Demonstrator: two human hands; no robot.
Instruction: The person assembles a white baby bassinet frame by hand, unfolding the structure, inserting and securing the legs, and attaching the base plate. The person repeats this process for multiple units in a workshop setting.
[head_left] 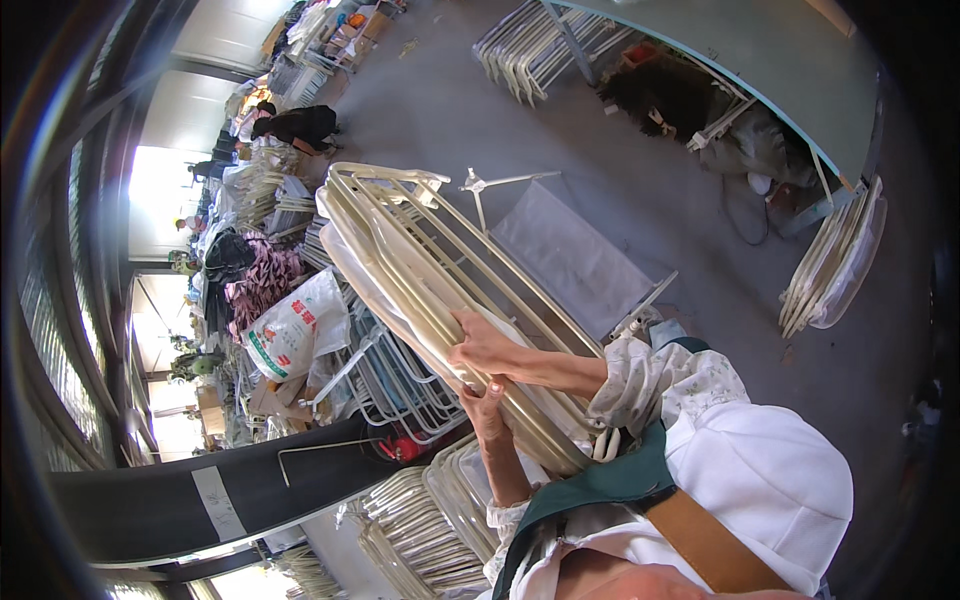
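Both hands carry a stack of cream metal frames (440, 270).
Left hand (487, 405) grips it from below, right hand (483, 345) closed over its edge.

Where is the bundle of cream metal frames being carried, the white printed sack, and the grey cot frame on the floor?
bundle of cream metal frames (420, 250), head view, on its middle bars.
white printed sack (295, 335), head view, on its front.
grey cot frame (565, 255), head view, on its fabric panel.

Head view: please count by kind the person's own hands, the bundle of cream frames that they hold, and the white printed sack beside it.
Hands: 2, left hand and right hand
bundle of cream frames: 1
white printed sack: 1
Total: 4
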